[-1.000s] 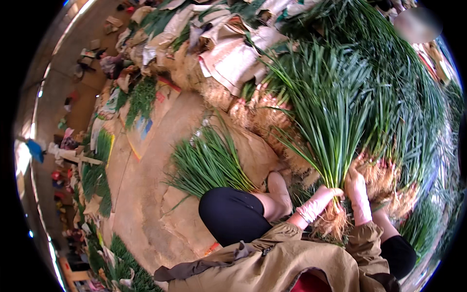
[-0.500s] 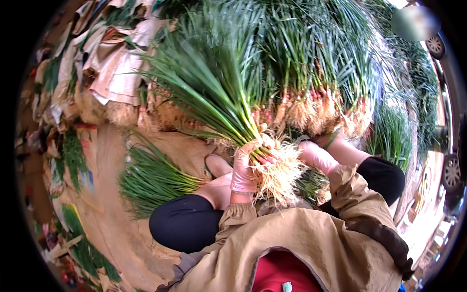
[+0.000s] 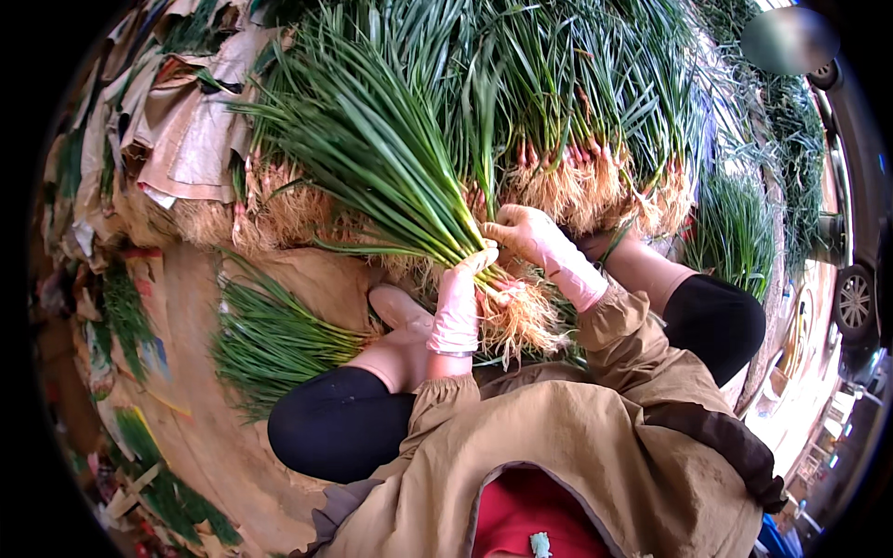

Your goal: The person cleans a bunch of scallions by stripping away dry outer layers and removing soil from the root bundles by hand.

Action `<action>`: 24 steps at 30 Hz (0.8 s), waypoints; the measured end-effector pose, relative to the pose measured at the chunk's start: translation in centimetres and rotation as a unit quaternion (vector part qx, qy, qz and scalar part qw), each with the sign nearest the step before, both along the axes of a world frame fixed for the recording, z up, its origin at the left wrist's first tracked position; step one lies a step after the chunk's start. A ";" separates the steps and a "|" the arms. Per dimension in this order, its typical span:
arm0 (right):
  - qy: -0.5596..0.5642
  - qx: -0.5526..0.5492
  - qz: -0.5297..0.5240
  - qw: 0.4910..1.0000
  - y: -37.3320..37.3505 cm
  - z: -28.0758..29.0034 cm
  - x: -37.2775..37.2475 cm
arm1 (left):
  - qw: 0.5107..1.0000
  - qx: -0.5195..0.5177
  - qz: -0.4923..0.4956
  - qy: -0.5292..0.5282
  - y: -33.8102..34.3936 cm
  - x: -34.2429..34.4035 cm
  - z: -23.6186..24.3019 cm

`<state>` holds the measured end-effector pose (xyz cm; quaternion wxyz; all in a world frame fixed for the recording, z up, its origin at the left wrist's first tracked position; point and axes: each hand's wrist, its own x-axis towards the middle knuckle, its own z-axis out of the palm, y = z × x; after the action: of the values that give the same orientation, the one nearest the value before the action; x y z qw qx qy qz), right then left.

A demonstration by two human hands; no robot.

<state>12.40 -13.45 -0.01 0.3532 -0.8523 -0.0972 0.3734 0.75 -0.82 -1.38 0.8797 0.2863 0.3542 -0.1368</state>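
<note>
My left hand (image 3: 459,302), in a pale pink glove, is wrapped around a thick bunch of green onions (image 3: 409,186) just above the roots. The long leaves fan out up and to the left; pale stringy roots (image 3: 521,321) hang below my grip. Beside the stems, my gloved right hand (image 3: 539,244) has its fingers pinched together at a green onion stalk (image 3: 488,181) that rises next to the bunch. Its fingertips are partly hidden. A pile of green onions (image 3: 577,102) with pinkish bases and tangled roots lies just beyond both hands.
Another green onion bunch (image 3: 279,339) lies on brown sheeting (image 3: 219,465) to the left, beside my bent leg (image 3: 339,428). Cloth-like sacking (image 3: 200,135) covers part of the far-left pile. More greens (image 3: 735,232) lie to the right, with a parked car (image 3: 865,232) farther out.
My right hand has risen from beside the roots to the stems and closed its fingers there. The bunch in my left hand leans slightly farther left, with its roots lower.
</note>
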 end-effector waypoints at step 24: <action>0.664 0.479 -0.479 -0.318 -10.0 -8.2 2.7 | 0.922 -0.305 -0.003 -0.240 -0.9 -1.0 3.6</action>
<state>15.13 -23.47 -8.25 -0.5391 -0.6415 -0.4944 -0.2312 -0.22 -1.72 2.23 0.9827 0.0293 0.0731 -0.1677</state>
